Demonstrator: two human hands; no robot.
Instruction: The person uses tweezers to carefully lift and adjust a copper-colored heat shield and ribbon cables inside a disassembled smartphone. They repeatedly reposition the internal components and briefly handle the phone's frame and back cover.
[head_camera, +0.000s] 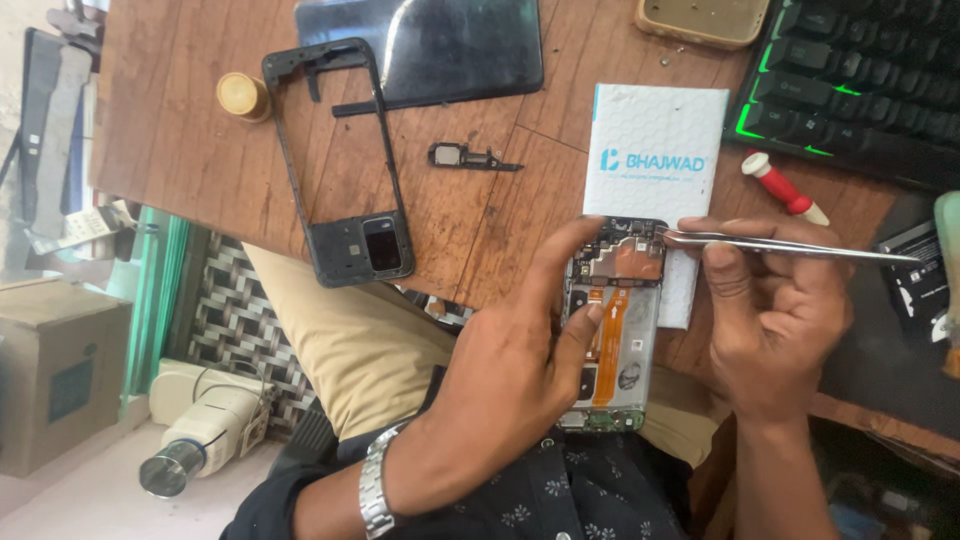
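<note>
Held over the lap at the wooden table's (470, 230) near edge, an opened phone (612, 320) with its back removed lies cradled in the left hand (505, 385), whose fingers press across the orange flex cable. Left of it on the table rest a small round brass-coloured cap (243, 96), a black phone frame (335, 165) and a small loose part (470, 156). Behind the phone lies a white box (655, 150). On the right, the right hand (775, 315) pinches metal tweezers (790, 245), their tips touching the phone's upper edge.
</note>
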